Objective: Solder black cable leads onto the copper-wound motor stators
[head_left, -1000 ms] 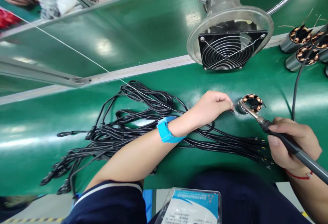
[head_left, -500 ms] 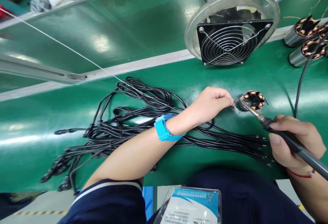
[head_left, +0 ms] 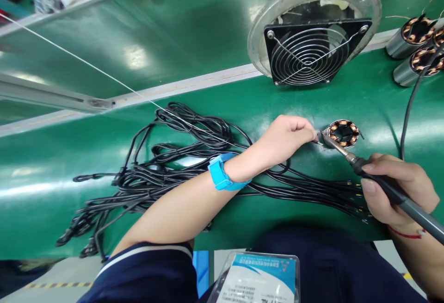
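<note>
My right hand (head_left: 404,189) grips the handle of a soldering iron (head_left: 386,185), its metal tip slanting up and left to the near-left rim of a motor stator (head_left: 353,140). The stator is a short metal cylinder with a ring of copper windings facing up. On its left, my left hand (head_left: 289,139) is closed in a pinch on a thin wire (head_left: 318,143), whose end shows just past the fingertips. The exact contact between wire, tip and stator is too small to make out. A blue wrist strap (head_left: 220,173) is round my left wrist.
Bundled black cables (head_left: 145,182) lie under and around my left forearm, with bare coloured ends at the right. A fume extractor fan (head_left: 307,58) hangs beyond the stator. Several more stators (head_left: 404,44) stand at the far right, beside the iron's cord (head_left: 409,108).
The view has shifted very slightly. Both hands keep their grips, and the iron's tip stays at the stator's left rim.
</note>
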